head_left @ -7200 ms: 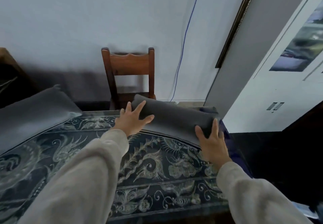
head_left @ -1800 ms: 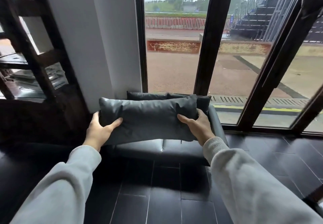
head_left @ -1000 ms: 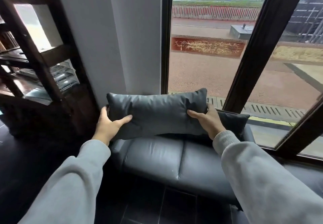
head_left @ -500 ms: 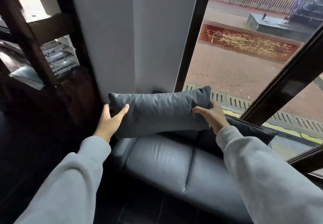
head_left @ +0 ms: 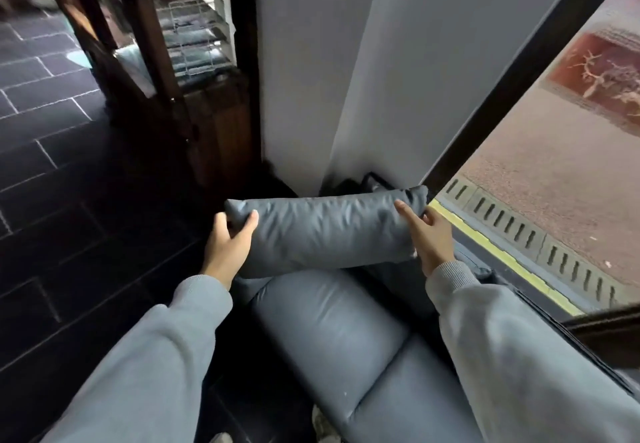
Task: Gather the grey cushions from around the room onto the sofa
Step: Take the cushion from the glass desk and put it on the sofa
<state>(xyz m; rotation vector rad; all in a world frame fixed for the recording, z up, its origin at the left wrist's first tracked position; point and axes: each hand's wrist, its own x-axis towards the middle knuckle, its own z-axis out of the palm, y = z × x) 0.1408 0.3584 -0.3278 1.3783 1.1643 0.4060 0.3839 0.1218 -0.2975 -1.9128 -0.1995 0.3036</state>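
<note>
A long grey cushion (head_left: pixel 325 231) hangs just above the far end of the grey leather sofa (head_left: pixel 332 332), held flat between both hands. My left hand (head_left: pixel 228 245) grips its left end, thumb on top. My right hand (head_left: pixel 429 235) holds its right end, fingers over the upper edge. Behind the held cushion a darker cushion (head_left: pixel 374 181) shows only as a corner against the wall. Another dark cushion (head_left: pixel 467 264) lies on the sofa by my right wrist, mostly hidden by my sleeve.
A white wall corner (head_left: pixel 311 79) rises just behind the sofa's end. A dark wooden shelf unit (head_left: pixel 207 89) with clear trays stands to the left. A big window with a dark frame (head_left: pixel 512 75) runs along the right. The floor (head_left: pixel 52 183) is dark tile.
I carried the cushion from the table across the room to the sofa. Over the last second I came closer and the cushion dropped lower over the sofa's far end.
</note>
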